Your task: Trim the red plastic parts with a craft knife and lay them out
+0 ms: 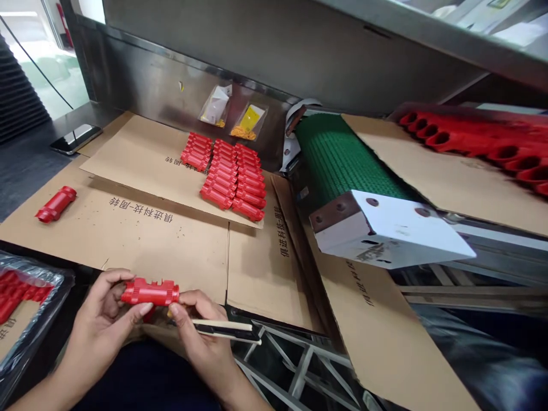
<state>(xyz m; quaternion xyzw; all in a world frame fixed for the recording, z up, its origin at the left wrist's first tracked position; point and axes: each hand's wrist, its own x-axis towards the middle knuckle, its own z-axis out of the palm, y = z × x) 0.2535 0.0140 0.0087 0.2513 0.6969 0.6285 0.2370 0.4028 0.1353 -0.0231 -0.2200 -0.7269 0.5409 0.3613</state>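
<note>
A red plastic cylindrical part [152, 291] lies level between my two hands above the near edge of the cardboard. Its left end is pinched between the thumb and fingers of my left hand [105, 314]. My right hand [203, 328] touches its right end with thumb and forefinger and also holds a cream-and-black tool [226, 329] that points right. Another red part [56, 204] rests alone on the cardboard at the left. Farther back, several red parts [222, 174] stand in close rows on a raised cardboard sheet [145, 142].
A green conveyor belt [342, 154] with a white metal end guard [389, 228] is right of centre. Red tubes [479, 140] lie on cardboard at the far right. A lined box [60, 285] is at lower left. A phone [77, 138] and two small bags [249, 121] are farther back.
</note>
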